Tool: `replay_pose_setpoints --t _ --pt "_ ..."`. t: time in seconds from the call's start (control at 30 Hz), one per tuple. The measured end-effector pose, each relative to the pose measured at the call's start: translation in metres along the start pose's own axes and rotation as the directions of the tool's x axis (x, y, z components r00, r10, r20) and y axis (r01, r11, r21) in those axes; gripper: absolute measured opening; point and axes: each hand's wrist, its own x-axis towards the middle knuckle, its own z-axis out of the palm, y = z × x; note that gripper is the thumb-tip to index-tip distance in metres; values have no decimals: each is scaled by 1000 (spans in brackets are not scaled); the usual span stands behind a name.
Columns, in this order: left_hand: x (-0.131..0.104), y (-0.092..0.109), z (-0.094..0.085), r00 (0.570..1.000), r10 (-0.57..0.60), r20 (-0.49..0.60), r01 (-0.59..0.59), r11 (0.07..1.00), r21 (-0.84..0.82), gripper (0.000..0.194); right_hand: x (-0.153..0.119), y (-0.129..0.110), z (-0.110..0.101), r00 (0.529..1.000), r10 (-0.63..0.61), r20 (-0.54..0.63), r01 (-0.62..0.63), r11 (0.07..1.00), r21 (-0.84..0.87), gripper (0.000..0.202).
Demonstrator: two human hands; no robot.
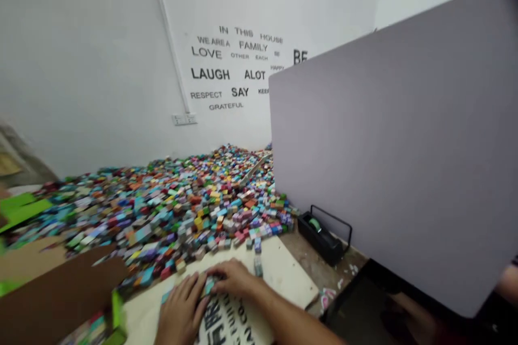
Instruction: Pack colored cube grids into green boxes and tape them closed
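Note:
Both hands are at the bottom centre over a cream board (287, 275) on the table. My left hand (182, 304) lies over small teal boxes, its fingers bent and close together. Beside it, my right hand (232, 280) has its thumb and fingers closed around a small teal box (209, 284). Printed black lettering shows on the pale surface under and between my hands. A small grey-green box (258, 266) stands on the board to the right of my right hand, with a purple-blue one (258, 245) behind it.
A large heap of small coloured boxes (194, 194) spreads behind the board. A black tape dispenser (321, 237) sits right of it, before a big grey panel (384, 129). An open cardboard box (60, 291) stands at the left. Part of another person shows at the right edge.

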Motion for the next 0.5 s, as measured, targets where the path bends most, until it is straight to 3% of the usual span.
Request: replay_pose_setpoints --t 0.2,0.4,0.5 --pt "0 13 -13 998 -6 59 8 999 -33 44 -3 6 0 1000 11 -17 -10 998 55 50" --pt "-3 3 -1 998 -28 50 30 999 -41 46 -3 5 5 1000 11 -21 -10 1000 25 48" --pt "-5 -7 9 998 -37 57 39 998 -47 48 2 6 -13 998 62 10 -63 973 222 63"
